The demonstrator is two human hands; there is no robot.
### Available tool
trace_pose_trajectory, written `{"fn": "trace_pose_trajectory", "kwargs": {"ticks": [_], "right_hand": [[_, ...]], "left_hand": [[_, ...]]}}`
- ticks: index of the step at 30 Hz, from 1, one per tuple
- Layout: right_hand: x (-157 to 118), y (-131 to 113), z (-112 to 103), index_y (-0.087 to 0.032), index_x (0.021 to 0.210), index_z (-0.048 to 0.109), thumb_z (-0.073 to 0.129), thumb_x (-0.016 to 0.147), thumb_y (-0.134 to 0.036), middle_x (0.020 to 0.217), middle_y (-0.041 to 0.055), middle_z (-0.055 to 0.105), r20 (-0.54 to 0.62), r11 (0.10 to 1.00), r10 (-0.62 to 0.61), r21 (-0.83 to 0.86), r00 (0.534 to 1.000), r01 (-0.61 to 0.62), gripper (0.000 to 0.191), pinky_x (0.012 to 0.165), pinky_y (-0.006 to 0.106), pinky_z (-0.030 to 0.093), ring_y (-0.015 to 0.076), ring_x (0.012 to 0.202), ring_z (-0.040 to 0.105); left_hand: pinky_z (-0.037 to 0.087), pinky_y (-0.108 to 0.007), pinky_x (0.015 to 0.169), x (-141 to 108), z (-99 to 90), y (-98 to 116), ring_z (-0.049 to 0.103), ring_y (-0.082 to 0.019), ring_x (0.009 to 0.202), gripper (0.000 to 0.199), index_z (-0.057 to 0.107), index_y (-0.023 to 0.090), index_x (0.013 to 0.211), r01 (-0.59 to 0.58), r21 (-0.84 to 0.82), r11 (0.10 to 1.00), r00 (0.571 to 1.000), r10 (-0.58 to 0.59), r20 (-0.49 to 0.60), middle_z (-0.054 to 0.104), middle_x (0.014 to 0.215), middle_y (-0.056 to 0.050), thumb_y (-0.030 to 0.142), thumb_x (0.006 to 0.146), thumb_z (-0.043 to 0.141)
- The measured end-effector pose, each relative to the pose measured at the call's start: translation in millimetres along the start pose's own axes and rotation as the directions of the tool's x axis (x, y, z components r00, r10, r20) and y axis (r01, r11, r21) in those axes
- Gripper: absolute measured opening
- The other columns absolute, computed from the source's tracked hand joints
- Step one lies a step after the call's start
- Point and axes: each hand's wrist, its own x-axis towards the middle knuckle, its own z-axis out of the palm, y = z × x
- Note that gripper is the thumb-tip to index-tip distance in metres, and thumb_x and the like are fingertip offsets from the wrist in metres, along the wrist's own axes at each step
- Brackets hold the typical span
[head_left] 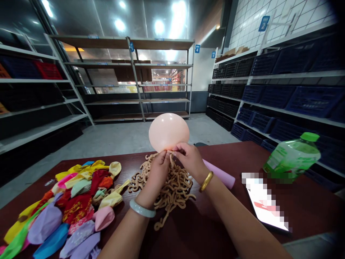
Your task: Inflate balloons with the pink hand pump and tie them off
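Left hand [159, 166] and right hand [192, 160], fingers pinching, grasp a peach balloon [169, 131] by its base. Tan cords [175, 196] lie below it.

Dark reddish-brown flat table [188, 230], bearing: left, heap of limp multicoloured rubber balloons [78, 207]; centre, pile of beige twisted cords [176, 183]; right of pile, smooth purple cylinder [222, 175]; farther right, flat rectangular lit-screen device [265, 207]; behind device, green-capped translucent plastic bottle [293, 154]. Behind pile, at fingertips of left hand [159, 165] and right hand [190, 158]: round pale-pink inflated balloon [169, 132]. Beyond table: grey metal shelving [163, 44]; right, racked dark-blue plastic crates [314, 100].
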Motion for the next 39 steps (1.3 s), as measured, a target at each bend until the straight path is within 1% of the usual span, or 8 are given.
{"fn": "trace_pose_trajectory", "kwargs": {"ticks": [5, 11, 16, 22, 25, 30, 35, 39], "right_hand": [[-2, 1, 1, -0.019, 0.085, 0.068, 0.057, 0.085, -0.012, 0.090, 0.0049, 0.069, 0.040, 0.965, -0.115, -0.232, 0.993, 0.121, 0.013, 0.084, 0.031, 0.045, 0.0183, 0.088, 0.061], [2, 4, -8, -0.021, 0.079, 0.064, 0.055, 0.086, -0.013, 0.089, 0.0043, 0.063, 0.013, 0.934, -0.122, -0.337, 0.992, 0.119, 0.015, 0.082, 0.030, 0.044, 0.0192, 0.089, 0.057], [5, 7, -12, -0.021, 0.079, 0.061, 0.051, 0.086, -0.012, 0.089, 0.0049, 0.060, -0.092, 0.927, -0.110, -0.370, 0.990, 0.069, 0.015, 0.081, 0.031, 0.043, 0.0200, 0.086, 0.056], [4, 14, -11, -0.021, 0.083, 0.060, 0.048, 0.087, -0.010, 0.093, 0.0057, 0.058, -0.166, 0.881, -0.143, -0.471, 0.976, 0.049, 0.017, 0.078, 0.031, 0.042, 0.0208, 0.086, 0.054], [6, 21, -18, -0.021, 0.084, 0.060, 0.047, 0.087, -0.010, 0.094, 0.0063, 0.058, -0.200, 0.870, -0.164, -0.490, 0.966, 0.046, 0.017, 0.078, 0.031, 0.041, 0.0209, 0.087, 0.053], [14, 36, -38, -0.020, 0.079, 0.058, 0.047, 0.086, -0.010, 0.088, 0.0062, 0.058, -0.331, 0.884, -0.149, -0.467, 0.932, -0.025, 0.017, 0.080, 0.033, 0.041, 0.0219, 0.088, 0.052], [16, 39, -38, -0.020, 0.081, 0.059, 0.049, 0.087, -0.013, 0.090, 0.0061, 0.060, -0.312, 0.896, -0.149, -0.445, 0.938, -0.005, 0.014, 0.081, 0.031, 0.041, 0.0210, 0.088, 0.054], [12, 29, -24, -0.019, 0.084, 0.061, 0.049, 0.088, -0.016, 0.091, 0.0059, 0.063, -0.207, 0.920, -0.073, -0.391, 0.976, -0.014, 0.013, 0.078, 0.029, 0.041, 0.0199, 0.088, 0.056]], "left_hand": [[0.047, -0.029, 0.074, -1, 0.8, -2, 0.061, -0.019, 0.080, 0.032, 0.066, 0.017, 0.087, -0.019, 0.039, 0.999, 0.999, 0.020, -0.026, 0.069, 0.084, -0.006, 0.042, 0.090, 0.046], [0.047, -0.030, 0.074, -3, 3.1, 3, 0.060, -0.020, 0.081, 0.030, 0.063, 0.017, 0.086, -0.026, 0.033, 0.999, 0.999, 0.027, -0.040, 0.067, 0.084, -0.007, 0.041, 0.090, 0.046], [0.042, -0.027, 0.066, -5, 5.7, 7, 0.051, -0.016, 0.067, 0.033, 0.054, 0.019, 0.070, -0.055, 0.084, 0.995, 0.998, 0.053, 0.024, 0.054, 0.067, -0.001, 0.042, 0.091, 0.045], [0.038, -0.025, 0.058, -5, 11.2, 1, 0.043, -0.013, 0.059, 0.034, 0.051, 0.019, 0.068, -0.023, -0.065, 0.998, 0.994, 0.030, 0.108, 0.047, 0.063, 0.002, 0.044, 0.091, 0.046], [0.038, -0.025, 0.058, -7, 15.2, 2, 0.044, -0.013, 0.061, 0.032, 0.055, 0.018, 0.072, -0.003, -0.099, 0.995, 0.994, 0.014, 0.109, 0.049, 0.065, 0.001, 0.044, 0.090, 0.047], [0.036, -0.025, 0.055, -11, 23.8, 6, 0.043, -0.014, 0.058, 0.035, 0.049, 0.020, 0.063, -0.025, -0.020, 0.999, 0.989, 0.028, 0.148, 0.045, 0.059, 0.001, 0.043, 0.090, 0.048], [0.034, -0.025, 0.054, -11, 26.3, 6, 0.040, -0.013, 0.057, 0.033, 0.048, 0.020, 0.066, -0.038, -0.022, 0.999, 0.992, 0.040, 0.122, 0.042, 0.060, 0.002, 0.041, 0.091, 0.046], [0.036, -0.026, 0.060, -9, 19.1, 1, 0.045, -0.014, 0.062, 0.034, 0.050, 0.019, 0.068, -0.090, 0.061, 0.994, 0.993, 0.084, 0.081, 0.046, 0.062, 0.001, 0.041, 0.093, 0.043]]}}
